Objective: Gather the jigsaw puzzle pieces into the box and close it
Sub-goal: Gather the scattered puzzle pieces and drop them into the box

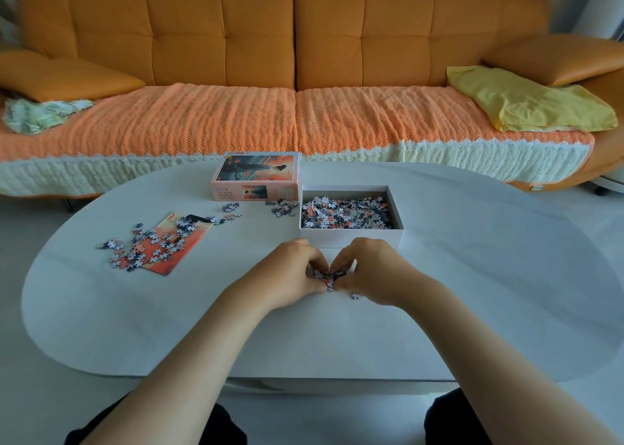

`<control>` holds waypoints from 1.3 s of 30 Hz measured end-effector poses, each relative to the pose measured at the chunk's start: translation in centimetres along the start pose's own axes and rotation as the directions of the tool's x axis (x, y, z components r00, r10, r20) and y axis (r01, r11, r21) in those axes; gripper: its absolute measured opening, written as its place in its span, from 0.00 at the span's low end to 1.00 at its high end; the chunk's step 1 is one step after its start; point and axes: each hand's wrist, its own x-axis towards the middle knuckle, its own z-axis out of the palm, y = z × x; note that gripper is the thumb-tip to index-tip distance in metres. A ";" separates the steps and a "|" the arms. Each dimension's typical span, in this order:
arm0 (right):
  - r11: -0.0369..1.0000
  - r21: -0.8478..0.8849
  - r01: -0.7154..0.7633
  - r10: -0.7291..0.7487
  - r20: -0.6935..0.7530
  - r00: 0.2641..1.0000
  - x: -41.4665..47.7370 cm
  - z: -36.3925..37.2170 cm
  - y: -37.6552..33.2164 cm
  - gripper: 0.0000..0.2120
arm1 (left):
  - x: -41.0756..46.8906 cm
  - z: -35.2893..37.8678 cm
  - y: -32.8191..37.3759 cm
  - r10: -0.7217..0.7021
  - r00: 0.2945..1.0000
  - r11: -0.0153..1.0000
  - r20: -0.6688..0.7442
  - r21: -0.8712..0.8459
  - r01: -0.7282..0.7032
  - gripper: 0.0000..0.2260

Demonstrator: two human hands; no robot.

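At a pale oval table (472, 275) before an orange sofa (256, 39), a person's left hand (297, 272) and right hand (371, 272) close in from either side on a small heap of pieces (329, 277), fingers curled round it and fingertips nearly meeting, just in front of the open box (351, 237). Both hands hold the heap between them against the tabletop; it is not lifted. One stray piece (355, 296) lies just beside the right hand, outside the cupped fingers. The box, already holding a deep layer of boxed pieces (344, 213), stands just beyond the knuckles, its lid (256, 174) picture-side up behind and to the left. More loose pieces (148, 245) are scattered over and around a printed picture sheet (170, 221) well to the left, with a smaller cluster (283, 208) between the lid and the box. The pieces look light, thin and stiff, likely card, and apt to slip from a loose grasp or spill through gaps between fingers; a scoop from under the heap's edges, palms pressed together, would probably carry them better than a pinch from above. The lid appears a light, rigid carton best taken by its long sides. On this view the task looks past halfway, with the left-hand scatter uncollected and the lid not yet on.
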 end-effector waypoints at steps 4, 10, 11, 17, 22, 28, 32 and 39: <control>1.000 0.009 0.011 -0.011 -0.002 1.000 0.2 0.0 0.0 0.07 | 0.1 0.0 -0.1 -0.007 0.999 1.000 -0.044 -0.019 0.006 0.10; 1.000 0.003 0.004 -0.004 -0.029 1.000 0.5 0.1 0.0 0.08 | 0.4 0.0 -0.4 -0.009 0.996 0.998 -0.083 -0.070 0.003 0.08; 1.000 0.017 -0.006 0.006 -0.025 1.000 0.6 0.0 0.0 0.07 | 0.5 0.0 -0.4 -0.012 0.996 0.997 -0.088 -0.077 0.005 0.08; 0.994 0.108 0.014 0.000 -0.131 0.991 1.3 -1.7 0.1 0.06 | 1.6 -1.4 0.1 -0.008 0.988 0.972 -0.155 -0.232 -0.029 0.05; 0.983 0.164 0.081 -0.016 -0.367 0.930 2.9 -3.5 0.1 0.05 | 4.2 -2.9 0.9 0.007 0.944 0.944 -0.329 -0.310 -0.115 0.04; 0.992 0.119 0.052 0.010 -0.465 0.885 5.8 -3.6 1.2 0.08 | 7.1 -2.3 0.4 0.019 0.922 0.969 -0.387 -0.221 -0.113 0.08; 0.999 0.052 0.003 0.019 -0.403 0.915 6.1 -3.3 2.2 0.12 | 7.8 -1.8 -0.4 0.040 0.926 0.992 -0.376 -0.094 -0.081 0.13; 0.982 -0.099 0.159 -0.184 -0.336 0.924 5.0 -3.0 2.2 0.13 | 7.5 -1.5 -0.7 0.151 0.922 0.988 -0.357 0.079 -0.131 0.08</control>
